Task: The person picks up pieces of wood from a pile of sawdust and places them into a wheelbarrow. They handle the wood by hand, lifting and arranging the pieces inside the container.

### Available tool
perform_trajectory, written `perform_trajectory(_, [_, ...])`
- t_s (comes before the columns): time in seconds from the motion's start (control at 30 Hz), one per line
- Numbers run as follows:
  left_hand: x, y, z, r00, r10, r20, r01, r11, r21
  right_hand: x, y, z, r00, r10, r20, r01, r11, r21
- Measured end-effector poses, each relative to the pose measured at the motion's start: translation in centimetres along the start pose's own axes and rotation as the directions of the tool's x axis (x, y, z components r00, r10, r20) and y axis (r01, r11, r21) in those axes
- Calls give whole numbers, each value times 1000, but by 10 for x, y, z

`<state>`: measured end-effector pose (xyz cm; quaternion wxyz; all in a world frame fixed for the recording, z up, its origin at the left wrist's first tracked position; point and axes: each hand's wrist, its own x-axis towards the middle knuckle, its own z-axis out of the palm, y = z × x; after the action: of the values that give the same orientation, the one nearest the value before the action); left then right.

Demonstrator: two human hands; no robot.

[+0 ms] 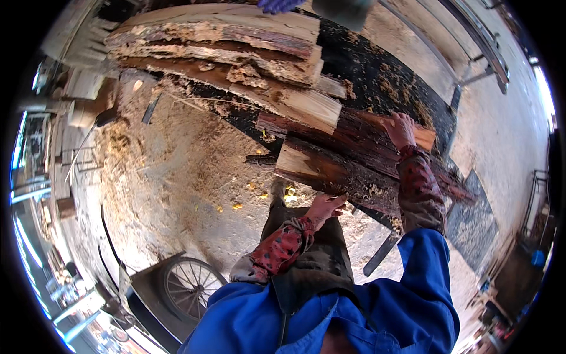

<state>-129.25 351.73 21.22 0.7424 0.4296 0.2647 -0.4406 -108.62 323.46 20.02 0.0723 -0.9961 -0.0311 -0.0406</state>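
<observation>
Rough bark-edged wood slabs lie on a black surface in front of me. The nearest slab (336, 171) has a pale sawn patch at its left end and dark bark along its length. Beside its near edge is my left hand (325, 209), fingers stretched toward the wood and not wrapped round it. Farther out, my right hand (402, 131) bends its fingers over a reddish-brown slab (424, 137) behind the dark bark pieces. Patterned red sleeve covers (420, 189) reach over both forearms.
A stack of split slabs (218, 44) lies at the far left. At the top edge shows a purple-gloved hand (280, 5) of another person. Wood debris (153, 153) covers the floor. A spoked-wheel cart (191, 283) stands at lower left, a metal frame (480, 41) at upper right.
</observation>
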Motion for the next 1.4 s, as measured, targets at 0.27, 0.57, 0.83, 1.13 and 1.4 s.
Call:
perform_trajectory(0.27, [26,-12,17,994,49,-100,-90,882,-462,7,-1,-24,960,-17,278,-23,990,138])
perform_trajectory(0.57, [12,-42,4,988,78,-132,-147,724,-674,-69,-12,-24,935,-33,354,-19,990,141])
perform_trajectory(0.83, [-7,-52,-14,982,96,-163,-179,748,-639,-110,-36,-41,917,-136,374,36,964,262])
perform_trajectory(1.13, [-37,-53,-11,980,140,-142,-199,715,-670,-131,-49,-40,858,-140,495,17,970,244])
perform_trajectory(1.4, [-68,-77,-21,969,194,-151,-244,686,-685,-167,-68,-35,904,-140,404,12,953,302])
